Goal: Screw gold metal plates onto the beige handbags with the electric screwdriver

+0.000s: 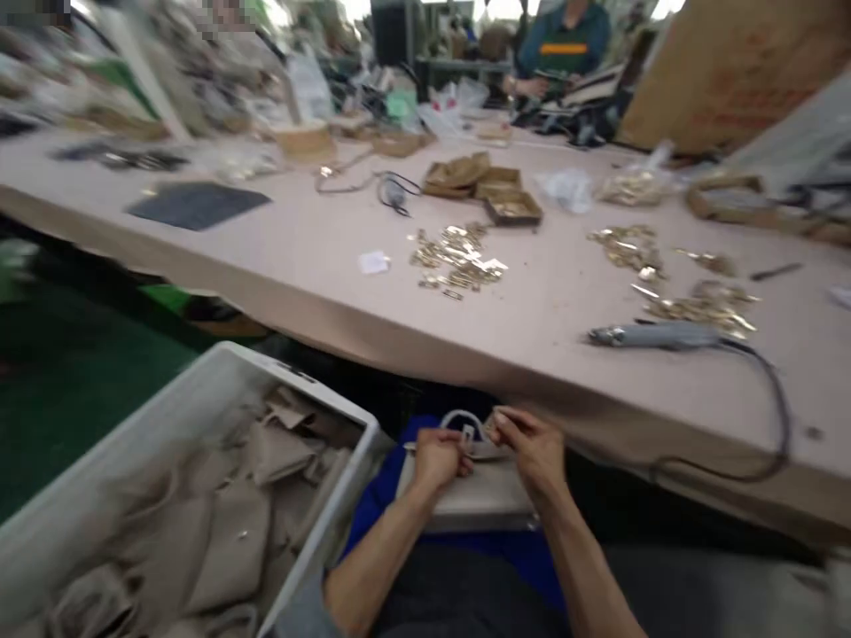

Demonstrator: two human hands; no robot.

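A flat beige bag (488, 509) lies across my lap on blue cloth. My left hand (437, 459) is closed at its upper left edge, fingers curled on it next to a small pale tab. A light strap (458, 414) arches up between the two hands. My right hand (535, 447) is closed at the right end of this strap, thumb and fingertips pinched together. The small detail in that pinch is too blurred to name. On the table ahead lies a pile of gold-coloured metal fittings (456, 257).
A white bin (346, 403) holding beige bags (232, 540) stands at my left. The table (319, 292) carries a grey corded power screwdriver (655, 335), more metal fittings (698, 306), small boxes (511, 210) and a dark sheet (198, 206). A person (565, 53) works across the table.
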